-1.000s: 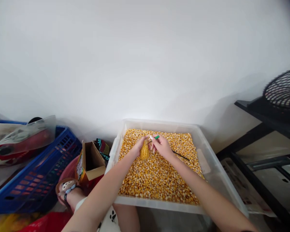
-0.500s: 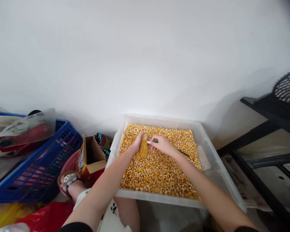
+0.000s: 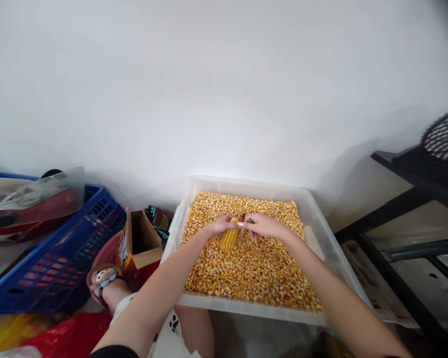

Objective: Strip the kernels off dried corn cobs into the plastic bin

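Note:
A clear plastic tub (image 3: 323, 226) sits in front of me, filled with loose yellow corn kernels (image 3: 254, 268). My left hand (image 3: 219, 224) grips a yellow corn cob (image 3: 229, 239) and holds it tilted over the kernels. My right hand (image 3: 266, 226) holds a thin tool with a green handle (image 3: 250, 220), its tip at the top of the cob. Both hands meet over the middle of the tub.
An open cardboard box (image 3: 140, 244) stands left of the tub, beside a blue plastic crate (image 3: 56, 256) holding a bagged item. My sandalled foot (image 3: 106, 282) rests below the box. A black metal rack (image 3: 414, 219) with a fan grille (image 3: 446, 136) stands at right. A white wall is behind.
The cob has tipped from nearly upright to leaning right. My right hand has shifted right and turned, bringing the green-handled tool to the cob's top end.

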A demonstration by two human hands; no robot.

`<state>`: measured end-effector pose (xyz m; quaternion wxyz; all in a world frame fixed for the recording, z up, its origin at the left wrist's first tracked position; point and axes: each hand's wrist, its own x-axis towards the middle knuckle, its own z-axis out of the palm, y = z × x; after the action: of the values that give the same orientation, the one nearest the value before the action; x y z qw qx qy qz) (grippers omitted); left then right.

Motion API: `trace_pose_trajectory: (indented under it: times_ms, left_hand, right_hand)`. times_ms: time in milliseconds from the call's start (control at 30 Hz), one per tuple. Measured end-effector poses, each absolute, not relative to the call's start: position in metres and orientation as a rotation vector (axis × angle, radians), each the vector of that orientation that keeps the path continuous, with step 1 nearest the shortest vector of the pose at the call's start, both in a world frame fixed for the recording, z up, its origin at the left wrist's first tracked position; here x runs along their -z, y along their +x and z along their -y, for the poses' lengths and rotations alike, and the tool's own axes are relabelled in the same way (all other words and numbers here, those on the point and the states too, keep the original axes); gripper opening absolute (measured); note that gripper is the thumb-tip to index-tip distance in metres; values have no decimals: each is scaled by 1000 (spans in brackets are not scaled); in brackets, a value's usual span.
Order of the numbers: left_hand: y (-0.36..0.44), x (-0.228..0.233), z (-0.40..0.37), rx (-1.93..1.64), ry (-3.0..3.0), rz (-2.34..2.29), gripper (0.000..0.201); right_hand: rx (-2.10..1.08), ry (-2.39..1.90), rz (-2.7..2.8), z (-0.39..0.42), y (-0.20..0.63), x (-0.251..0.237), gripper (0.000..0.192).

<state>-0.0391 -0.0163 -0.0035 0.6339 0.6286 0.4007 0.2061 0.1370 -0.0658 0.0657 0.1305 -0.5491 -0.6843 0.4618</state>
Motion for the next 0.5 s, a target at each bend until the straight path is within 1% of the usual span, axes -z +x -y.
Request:
trace_pose_trajectory:
  times_ms: [100,200,233,400,500]
  left_hand:
    - [-33,6,20,-461,1239,-863,45]
    - [-30,8,18,-385,983,-804,56]
    - [-29,9,17,-381,918,-796,56]
    - [-34,15,10,-385,835,-731,38]
    - [-35,17,10,-348,818,-645,39]
  right_hand:
    - [-1400,-1581,1890,70,142,-65,36]
    - [-1499,-1448,1726,72,142,-71,39]
    - [-1514,-1402,1681,73,142,-74,38]
    - [-1522,-1338,1528,74,140,-79,27]
    - [-1534,-1340,1490,73,139,-74,26]
